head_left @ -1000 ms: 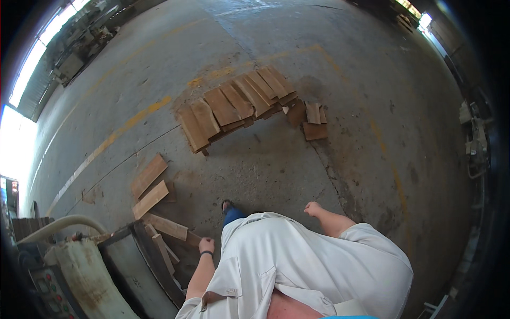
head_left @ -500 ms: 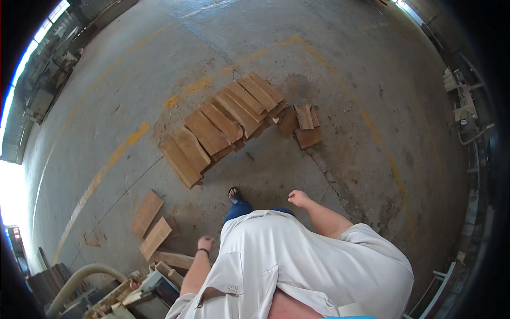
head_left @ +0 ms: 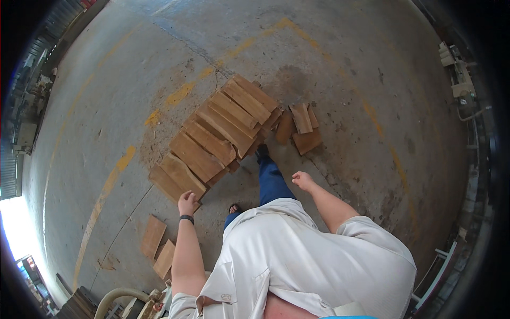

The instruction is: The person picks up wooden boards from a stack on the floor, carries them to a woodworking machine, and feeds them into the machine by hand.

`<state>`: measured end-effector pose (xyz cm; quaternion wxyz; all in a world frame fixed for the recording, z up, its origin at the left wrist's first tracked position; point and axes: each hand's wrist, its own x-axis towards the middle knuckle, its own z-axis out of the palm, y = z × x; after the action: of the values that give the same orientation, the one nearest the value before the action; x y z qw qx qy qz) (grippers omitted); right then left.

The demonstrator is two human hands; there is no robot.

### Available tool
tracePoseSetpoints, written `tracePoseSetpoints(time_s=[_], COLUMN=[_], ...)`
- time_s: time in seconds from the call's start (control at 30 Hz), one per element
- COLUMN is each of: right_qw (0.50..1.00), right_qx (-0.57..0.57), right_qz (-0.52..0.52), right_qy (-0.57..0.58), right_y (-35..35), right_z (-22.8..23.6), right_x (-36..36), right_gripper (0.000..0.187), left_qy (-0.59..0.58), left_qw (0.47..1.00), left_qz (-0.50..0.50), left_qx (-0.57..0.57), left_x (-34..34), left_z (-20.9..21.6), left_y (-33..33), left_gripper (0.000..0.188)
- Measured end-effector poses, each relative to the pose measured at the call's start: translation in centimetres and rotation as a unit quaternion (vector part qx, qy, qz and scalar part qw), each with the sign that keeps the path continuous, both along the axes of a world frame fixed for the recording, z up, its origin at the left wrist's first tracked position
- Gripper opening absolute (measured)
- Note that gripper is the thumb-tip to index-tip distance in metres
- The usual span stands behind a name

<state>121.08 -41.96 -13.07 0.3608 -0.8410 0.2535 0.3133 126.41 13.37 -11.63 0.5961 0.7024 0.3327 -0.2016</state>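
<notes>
Both hands empty: left hand [head_left: 187,203] open just short of the laid plank row [head_left: 212,143], right hand [head_left: 304,181] loosely curled; two loose planks [head_left: 158,247] lie behind the left hand, unplaced.

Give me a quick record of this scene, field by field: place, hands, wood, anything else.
Place: concrete floor with worn yellow lines
Left hand: empty, over the near end of the row of planks
Right hand: empty, loosely curled, touching nothing
Small wood pieces: heap right of the row
Loose boards: two, lying apart at lower left
Front foot: beside the row
</notes>
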Motion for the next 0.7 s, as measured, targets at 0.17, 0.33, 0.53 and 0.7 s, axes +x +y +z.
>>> tracePoseSetpoints(time_s=[0.17, 0.33, 0.53, 0.7], right_qw=[0.996, 0.993, 0.986, 0.988], right_qx=[0.021, 0.050, 0.031, -0.040], right_qz=[0.079, 0.108, 0.163, 0.147], right_qy=[0.024, 0.022, 0.036, 0.012], right_y=[-3.0, -4.1, -1.1, -0.8], right_z=[-5.6, -11.7, -20.9, -28.3], right_x=[14.9, 29.4, 42.0, 46.5], right_gripper=[0.032, 0.034, 0.043, 0.074], left_qy=[0.126, 0.191, 0.127, 0.152], left_qw=[0.991, 0.980, 0.991, 0.987], left_qz=[0.015, -0.012, -0.035, -0.005], left_qx=[-0.037, -0.047, -0.017, -0.049], left_x=[3.8, 8.5, 18.1, 27.7], left_z=[-6.1, -12.6, -24.2, -30.4], left_y=[-9.0, -17.7, -22.7, -28.7], left_gripper=[0.035, 0.042, 0.064, 0.103])
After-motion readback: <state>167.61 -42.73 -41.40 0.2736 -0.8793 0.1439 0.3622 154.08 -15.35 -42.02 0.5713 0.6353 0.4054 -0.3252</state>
